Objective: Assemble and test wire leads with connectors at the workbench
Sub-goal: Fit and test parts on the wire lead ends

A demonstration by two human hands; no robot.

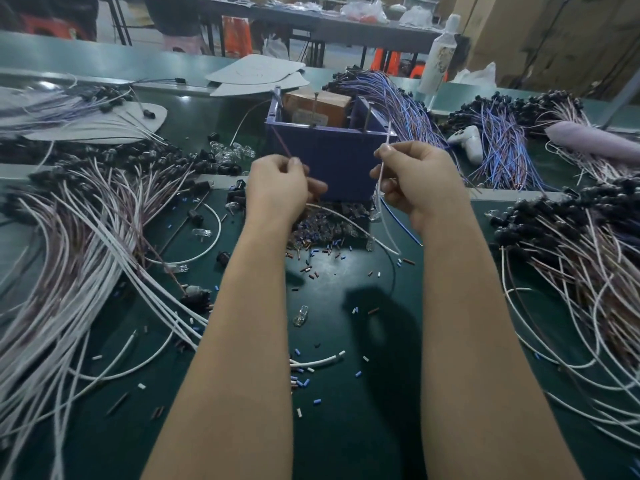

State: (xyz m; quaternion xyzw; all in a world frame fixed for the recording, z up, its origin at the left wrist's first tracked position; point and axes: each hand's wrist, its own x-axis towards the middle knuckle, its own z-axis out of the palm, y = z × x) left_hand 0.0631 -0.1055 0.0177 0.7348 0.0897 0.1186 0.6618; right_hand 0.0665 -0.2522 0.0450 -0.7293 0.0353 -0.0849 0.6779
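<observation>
**Two thin leads pinched, one in each hand**

The fingers of the left hand are curled and pinch a thin brown wire near its free end, which slants up and to the left out of the grip. The right hand, level with it just right of centre, pinches a white wire between thumb and forefinger. The tip of this wire stands up above the knuckles, and the rest hangs down past the palm toward the table. The two hands are apart, both held in front of a blue box in the middle of the frame.

Both wires look light and limp along their length and stiff only close to a grip, so a hold near the tip should give the most control for mating with a connector. The insulation seems smooth and could slide under a loose pinch. Below the hands lies a heap of clear connector housings, small and likely slippery. Bundles of leads fan across the left of the frame, with more at the right edge and upper right.
</observation>
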